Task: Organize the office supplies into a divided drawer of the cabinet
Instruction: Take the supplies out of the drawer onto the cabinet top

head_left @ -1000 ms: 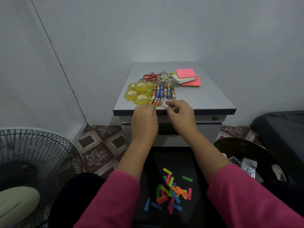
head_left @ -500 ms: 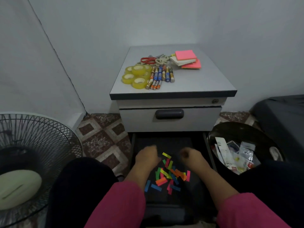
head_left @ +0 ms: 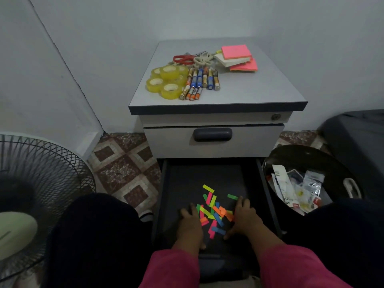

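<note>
Item 1. Grey two-tone cabinet with a dark-edged top (head_left: 259,88): I see its upper drawer closed.

Item 2. Dark pulled-out lower drawer (head_left: 187,177): it opens toward me. No divider is visible from here.

Item 3. Supplies waiting on the cabinet top, well apart from both hands:
- yellow tape rolls (head_left: 166,82)
- pink and white sticky-note pads (head_left: 236,57)
- red and beige scissors (head_left: 193,58)
- a row of batteries (head_left: 200,82)

Item 4. Left hand (head_left: 190,224): it rests palm-down on the drawer floor, fingers loosely bent, pinching nothing I can make out.

Item 5. Right hand (head_left: 244,215): it lies likewise, fingers spread and cupped inward.

Item 6. Loose heap of small neon paper flags (head_left: 214,213): it lies directly between the two hands and touches both. The strips point every way, so no single long axis governs. Neither hand is nearer, so I judge an inward sweep from both sides comes next.
</note>
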`<state>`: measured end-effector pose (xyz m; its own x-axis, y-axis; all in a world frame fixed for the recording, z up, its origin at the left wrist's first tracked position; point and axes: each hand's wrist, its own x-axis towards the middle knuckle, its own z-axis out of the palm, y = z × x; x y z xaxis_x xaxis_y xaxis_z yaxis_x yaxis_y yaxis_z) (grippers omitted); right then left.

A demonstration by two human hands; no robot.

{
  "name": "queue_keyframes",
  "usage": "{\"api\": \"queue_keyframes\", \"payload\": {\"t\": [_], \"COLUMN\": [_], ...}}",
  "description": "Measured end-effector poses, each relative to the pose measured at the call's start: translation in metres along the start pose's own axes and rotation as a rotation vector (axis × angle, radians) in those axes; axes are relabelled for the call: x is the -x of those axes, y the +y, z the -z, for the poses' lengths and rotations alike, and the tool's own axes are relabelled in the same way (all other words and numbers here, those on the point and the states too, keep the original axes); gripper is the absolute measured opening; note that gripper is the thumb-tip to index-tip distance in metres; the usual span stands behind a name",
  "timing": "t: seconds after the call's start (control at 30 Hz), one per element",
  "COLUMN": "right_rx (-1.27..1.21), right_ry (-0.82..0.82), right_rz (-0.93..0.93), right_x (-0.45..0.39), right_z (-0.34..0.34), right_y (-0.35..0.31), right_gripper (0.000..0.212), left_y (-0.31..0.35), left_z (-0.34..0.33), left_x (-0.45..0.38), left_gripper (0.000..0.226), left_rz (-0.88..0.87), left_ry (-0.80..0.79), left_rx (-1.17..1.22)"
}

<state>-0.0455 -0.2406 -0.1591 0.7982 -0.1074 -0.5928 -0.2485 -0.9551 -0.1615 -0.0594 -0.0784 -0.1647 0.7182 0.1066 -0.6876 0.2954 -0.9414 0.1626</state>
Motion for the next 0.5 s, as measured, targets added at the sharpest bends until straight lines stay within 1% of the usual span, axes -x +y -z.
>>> {"api": "queue_keyframes", "payload": {"t": [0.1,0.17,0.23,0.33,0.4,0.43,0.5], "right_rx": [-0.012,-0.028,-0.047,-0.154,-0.237,-0.273,-0.328], "right_ry": [0.035,0.054,0.058,0.084,0.098,0.094,0.088], "right_rz": [0.046,0.084,0.128,0.200,0.231,0.234,0.207], "right_x": [-0.005,-0.007,-0.009,-0.013,-0.015,-0.016,-0.017], "right_z": [-0.003,-0.003,-0.004,-0.005,-0.004,-0.003,-0.001], "right_y": [-0.002,-0.006,-0.009,-0.011,-0.011,-0.011,-0.011], "right_gripper": [0.138,0.130,0.118,0.098,0.082,0.079,0.085], "left_y": [0.006,0.011,0.018,0.026,0.030,0.032,0.034], "left_z": [0.006,0.008,0.007,0.004,0.006,0.010,0.021], "left_x": [-0.005,-0.011,-0.017,-0.024,-0.029,-0.033,-0.045], "left_gripper": [0.118,0.100,0.079,0.058,0.047,0.044,0.044], "left_rz": [-0.043,-0.126,-0.233,-0.352,-0.370,-0.357,-0.302], "left_ry": [0.036,0.086,0.137,0.164,0.190,0.241,0.378], "left_rx": [0.109,0.206,0.312,0.408,0.417,0.415,0.392]}}
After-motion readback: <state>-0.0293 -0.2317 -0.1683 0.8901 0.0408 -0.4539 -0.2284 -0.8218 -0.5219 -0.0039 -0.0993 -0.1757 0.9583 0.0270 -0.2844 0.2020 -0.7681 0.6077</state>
